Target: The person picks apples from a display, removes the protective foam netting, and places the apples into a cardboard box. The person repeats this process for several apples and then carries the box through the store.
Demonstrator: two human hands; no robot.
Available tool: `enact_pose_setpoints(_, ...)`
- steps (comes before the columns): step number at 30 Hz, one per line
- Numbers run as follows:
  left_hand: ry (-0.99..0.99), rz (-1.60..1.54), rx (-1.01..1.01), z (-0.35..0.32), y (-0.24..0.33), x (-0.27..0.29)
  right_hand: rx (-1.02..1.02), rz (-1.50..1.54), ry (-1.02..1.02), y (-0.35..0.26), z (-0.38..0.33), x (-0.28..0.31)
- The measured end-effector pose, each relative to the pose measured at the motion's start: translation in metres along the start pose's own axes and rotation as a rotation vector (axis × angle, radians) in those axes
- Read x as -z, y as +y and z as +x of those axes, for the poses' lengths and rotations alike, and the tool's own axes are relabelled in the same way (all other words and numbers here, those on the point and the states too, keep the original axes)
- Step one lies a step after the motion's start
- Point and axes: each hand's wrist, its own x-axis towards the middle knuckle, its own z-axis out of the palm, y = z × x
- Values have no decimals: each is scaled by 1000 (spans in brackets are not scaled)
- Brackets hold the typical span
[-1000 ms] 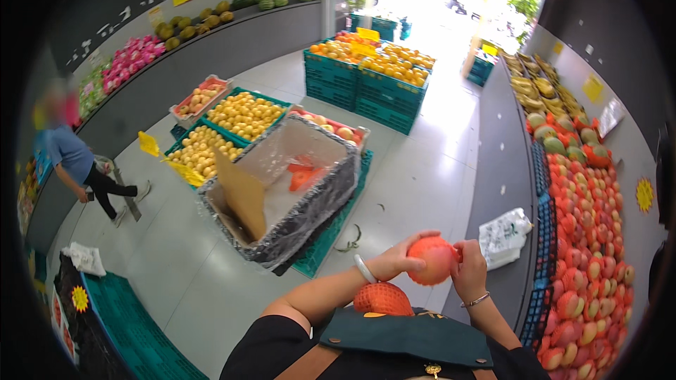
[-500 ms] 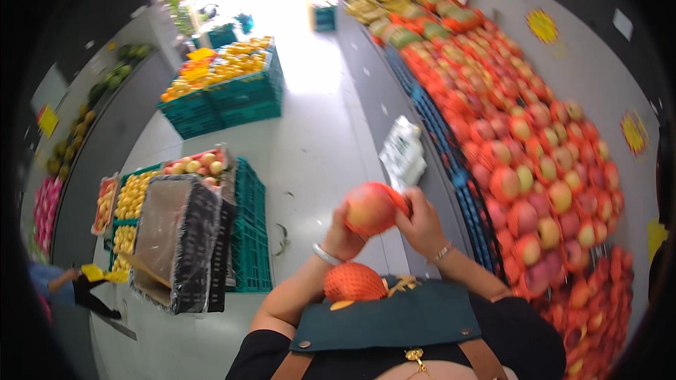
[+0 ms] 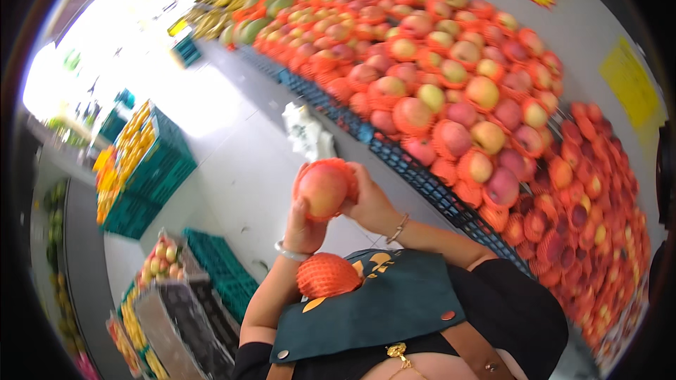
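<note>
Turns since the earlier frame toward the fruit pile [image 3: 451, 77], right of the grip. Holds a netted fruit [image 3: 323, 192] between left hand [image 3: 303, 226] and right hand [image 3: 368, 201], with a white bag [image 3: 308, 132] just beyond the grip.

A glaring white opening [image 3: 74, 63] at upper left lights the pale tiled floor [image 3: 229, 176]; a grey wall [image 3: 581, 32] rises at right.

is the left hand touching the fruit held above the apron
Touching. The head view shows the left hand cupping the reddish fruit, thumb against its left side.
</note>
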Motion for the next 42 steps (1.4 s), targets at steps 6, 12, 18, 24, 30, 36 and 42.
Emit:
enact_pose_setpoints(6,-93,258,-38,25,10,-4,-367,736,-51,-27,-5,21)
enact_pose_setpoints(12,-630,437,166,46,-8,3,-305,445,209,-17,-17,49)
enact_pose_setpoints(18,-852,471,619,61,14,9,-36,-22,246,-45,3,180)
enact_pose_setpoints(24,-643,438,636,70,2,-5,22,-376,212,-33,94,309)
enact_pose_setpoints(30,-433,443,543,69,-8,-19,198,-869,283,-7,218,349)
enact_pose_setpoints(36,-115,370,520,43,-6,-29,164,-779,261,12,299,403)
enact_pose_setpoints(42,64,391,498,40,-5,-38,-6,-843,133,24,333,420)
